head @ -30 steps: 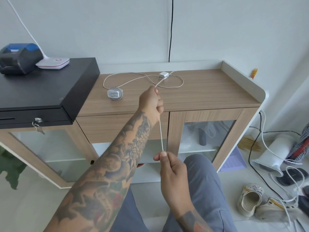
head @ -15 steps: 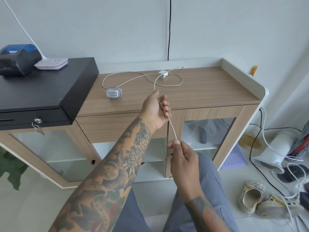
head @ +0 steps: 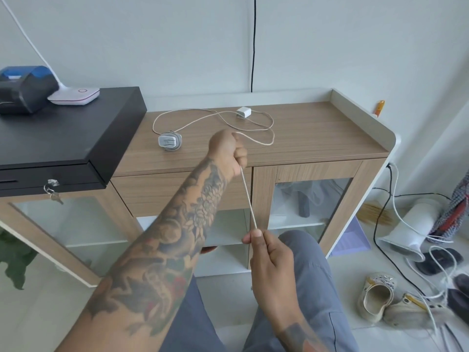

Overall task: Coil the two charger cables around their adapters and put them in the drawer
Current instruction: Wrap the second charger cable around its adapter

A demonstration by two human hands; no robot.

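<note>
Wooden cabinet top [head: 317, 128] in front of you: white adapter [head: 244, 112] near the back, coiled grey adapter [head: 169, 141] left, loose cable [head: 261, 128] looping between, black cash drawer [head: 63, 128] overlapping the left end.

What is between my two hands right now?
In the head view, a taut stretch of cable runs from the left hand down to the right hand; nothing else lies between them.

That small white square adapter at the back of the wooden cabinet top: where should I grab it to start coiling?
Pinch the small white square adapter across its two flat side faces, coming from above and the front. It lies low on the wooden cabinet top, with its beige cable apparently leaving on the left, so the top and right look clear for fingers. Both hands are busy with the cable now.
</note>
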